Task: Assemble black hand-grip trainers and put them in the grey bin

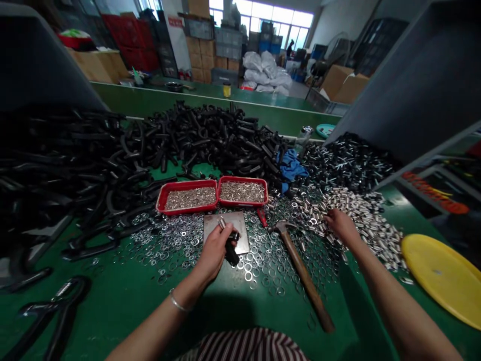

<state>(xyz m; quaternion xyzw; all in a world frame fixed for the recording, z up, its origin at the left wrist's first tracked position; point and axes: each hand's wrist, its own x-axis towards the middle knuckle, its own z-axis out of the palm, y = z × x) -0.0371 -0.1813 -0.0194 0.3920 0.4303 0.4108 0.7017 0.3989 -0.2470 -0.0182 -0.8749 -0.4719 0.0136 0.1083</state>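
My left hand point(215, 248) is closed round a black curved part point(231, 250) and holds it over a small metal plate point(226, 231). A small silver spring-like piece point(222, 222) sticks up at the part's top. My right hand point(340, 224) reaches into a heap of small silver sleeves point(372, 225), fingers curled down among them; what they grip is hidden. A hammer with a wooden handle point(302, 273) lies between my hands on scattered silver washers point(263, 255).
Two red trays point(187, 186) of small silver pieces sit behind the plate. A big pile of black curved parts point(112, 150) fills the left and back. A blue cloth point(291, 165), a yellow dish point(443, 276) and a tilted grey bin point(413, 85) are on the right.
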